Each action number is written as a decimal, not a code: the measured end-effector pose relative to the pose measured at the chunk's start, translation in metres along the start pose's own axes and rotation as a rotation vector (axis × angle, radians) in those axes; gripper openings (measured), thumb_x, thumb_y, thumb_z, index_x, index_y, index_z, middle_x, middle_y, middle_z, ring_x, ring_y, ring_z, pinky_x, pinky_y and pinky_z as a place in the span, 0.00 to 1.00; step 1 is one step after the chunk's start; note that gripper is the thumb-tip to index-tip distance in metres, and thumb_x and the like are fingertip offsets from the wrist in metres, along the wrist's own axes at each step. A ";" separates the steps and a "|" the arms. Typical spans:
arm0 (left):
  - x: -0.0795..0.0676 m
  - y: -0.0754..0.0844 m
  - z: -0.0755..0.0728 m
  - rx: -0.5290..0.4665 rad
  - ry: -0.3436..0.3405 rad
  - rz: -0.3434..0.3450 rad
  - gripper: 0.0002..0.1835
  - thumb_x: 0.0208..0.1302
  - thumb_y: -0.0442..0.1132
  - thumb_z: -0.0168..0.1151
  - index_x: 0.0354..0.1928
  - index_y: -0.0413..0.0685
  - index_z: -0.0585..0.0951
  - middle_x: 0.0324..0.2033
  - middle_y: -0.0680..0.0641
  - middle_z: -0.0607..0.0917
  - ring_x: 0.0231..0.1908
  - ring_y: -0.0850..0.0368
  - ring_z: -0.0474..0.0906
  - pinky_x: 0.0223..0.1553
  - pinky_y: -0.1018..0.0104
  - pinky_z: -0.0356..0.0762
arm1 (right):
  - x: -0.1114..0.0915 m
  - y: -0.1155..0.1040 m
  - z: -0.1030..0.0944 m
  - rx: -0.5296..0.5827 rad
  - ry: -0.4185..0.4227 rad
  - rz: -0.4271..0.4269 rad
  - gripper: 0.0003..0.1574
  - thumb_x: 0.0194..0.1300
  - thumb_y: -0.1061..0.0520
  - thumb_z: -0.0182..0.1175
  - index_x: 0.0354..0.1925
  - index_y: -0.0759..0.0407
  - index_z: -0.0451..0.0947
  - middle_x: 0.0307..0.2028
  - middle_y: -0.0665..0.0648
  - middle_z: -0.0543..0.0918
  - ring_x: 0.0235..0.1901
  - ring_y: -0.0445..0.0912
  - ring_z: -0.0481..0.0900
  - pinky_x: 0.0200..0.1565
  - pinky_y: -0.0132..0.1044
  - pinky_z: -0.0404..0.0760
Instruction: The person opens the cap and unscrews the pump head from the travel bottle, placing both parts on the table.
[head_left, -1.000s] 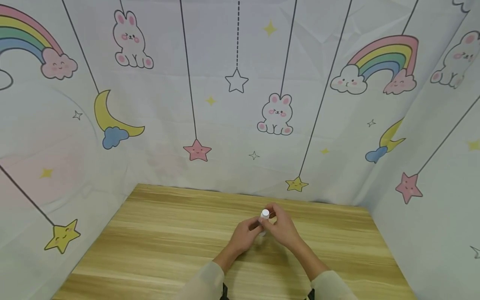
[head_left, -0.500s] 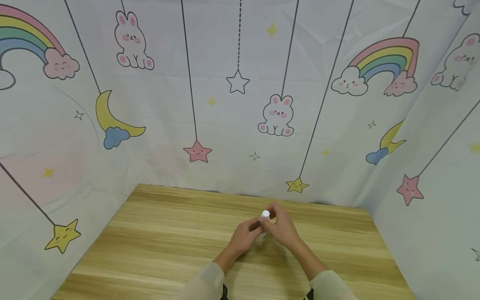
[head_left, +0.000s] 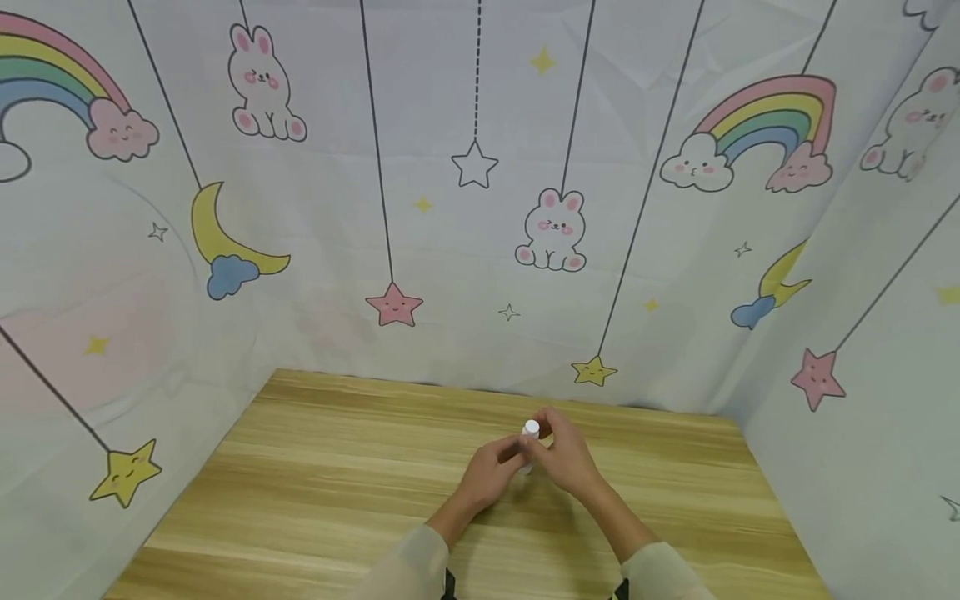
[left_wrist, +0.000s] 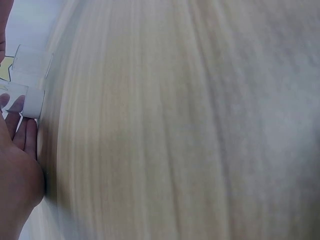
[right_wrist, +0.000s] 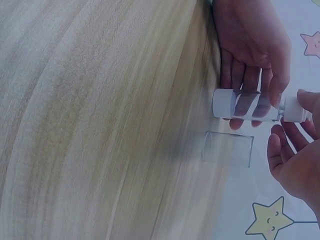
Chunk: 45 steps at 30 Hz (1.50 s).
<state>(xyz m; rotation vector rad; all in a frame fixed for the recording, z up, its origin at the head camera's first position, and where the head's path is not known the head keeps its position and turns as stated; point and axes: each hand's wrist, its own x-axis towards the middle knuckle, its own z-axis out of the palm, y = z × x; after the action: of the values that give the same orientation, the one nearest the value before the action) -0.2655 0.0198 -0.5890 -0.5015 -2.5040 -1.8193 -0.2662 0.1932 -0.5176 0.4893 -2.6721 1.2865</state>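
Note:
A small clear bottle (right_wrist: 269,108) with a white base stands upright on the table between the two hands. My left hand (head_left: 486,475) holds its body, the fingers wrapped around the clear wall, as the right wrist view shows. The right hand (head_left: 567,454) pinches the white top (right_wrist: 294,109) of the bottle with thumb and fingers. Close beside the bottle, a clear cylindrical cap (right_wrist: 229,149) stands on the table and touches neither hand. In the left wrist view only the bottle's white base (left_wrist: 33,103) and lower body show clearly.
The wood-grain table (head_left: 337,467) extends around both hands. A white cloth (head_left: 315,208) printed with rabbits, stars, moons and rainbows hangs behind it and along both sides.

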 end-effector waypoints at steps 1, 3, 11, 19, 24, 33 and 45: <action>0.000 0.000 0.000 -0.002 -0.002 -0.003 0.23 0.79 0.52 0.58 0.68 0.56 0.83 0.59 0.54 0.88 0.61 0.53 0.82 0.64 0.52 0.79 | 0.000 0.000 0.000 0.003 -0.005 0.000 0.11 0.73 0.56 0.70 0.49 0.54 0.79 0.42 0.49 0.83 0.45 0.45 0.80 0.39 0.37 0.82; 0.000 0.000 0.000 -0.001 -0.004 -0.010 0.22 0.79 0.52 0.58 0.68 0.57 0.83 0.58 0.55 0.88 0.61 0.54 0.83 0.64 0.53 0.79 | -0.001 0.000 0.000 0.008 -0.015 -0.004 0.11 0.73 0.56 0.69 0.50 0.54 0.79 0.42 0.49 0.82 0.45 0.45 0.80 0.39 0.37 0.83; 0.000 0.001 0.000 0.008 -0.003 -0.006 0.22 0.78 0.52 0.58 0.68 0.56 0.83 0.57 0.54 0.88 0.60 0.54 0.83 0.62 0.52 0.81 | -0.001 0.000 0.001 0.011 -0.014 -0.010 0.11 0.74 0.58 0.69 0.52 0.55 0.80 0.43 0.49 0.82 0.47 0.46 0.81 0.39 0.37 0.82; 0.001 -0.001 0.001 0.003 -0.005 -0.021 0.23 0.78 0.53 0.58 0.69 0.58 0.82 0.58 0.55 0.88 0.61 0.54 0.83 0.63 0.52 0.80 | -0.002 0.001 0.002 0.008 -0.004 -0.023 0.10 0.73 0.60 0.69 0.49 0.53 0.80 0.42 0.48 0.81 0.45 0.45 0.80 0.38 0.36 0.81; 0.001 0.000 0.001 0.002 -0.001 -0.019 0.23 0.78 0.54 0.58 0.69 0.58 0.83 0.59 0.55 0.87 0.62 0.53 0.82 0.64 0.51 0.80 | -0.002 0.001 0.001 0.005 -0.012 -0.038 0.09 0.73 0.61 0.68 0.49 0.52 0.80 0.41 0.47 0.81 0.44 0.44 0.80 0.37 0.36 0.81; 0.001 0.000 0.000 0.002 0.003 -0.013 0.22 0.78 0.53 0.59 0.68 0.58 0.83 0.60 0.54 0.87 0.62 0.53 0.82 0.64 0.51 0.79 | -0.002 0.000 0.000 0.021 -0.021 -0.058 0.09 0.73 0.62 0.67 0.48 0.52 0.80 0.42 0.48 0.81 0.44 0.45 0.80 0.37 0.35 0.81; -0.001 0.000 0.000 0.013 0.008 0.007 0.23 0.79 0.54 0.58 0.68 0.55 0.83 0.62 0.51 0.86 0.64 0.49 0.81 0.65 0.48 0.78 | 0.001 0.000 0.000 0.023 -0.007 -0.063 0.17 0.72 0.58 0.69 0.55 0.60 0.77 0.46 0.53 0.82 0.47 0.49 0.80 0.43 0.42 0.82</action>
<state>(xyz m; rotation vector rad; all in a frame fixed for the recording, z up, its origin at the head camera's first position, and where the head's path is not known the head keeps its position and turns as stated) -0.2647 0.0194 -0.5887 -0.5000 -2.5040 -1.7979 -0.2672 0.1928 -0.5178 0.5764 -2.6277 1.3024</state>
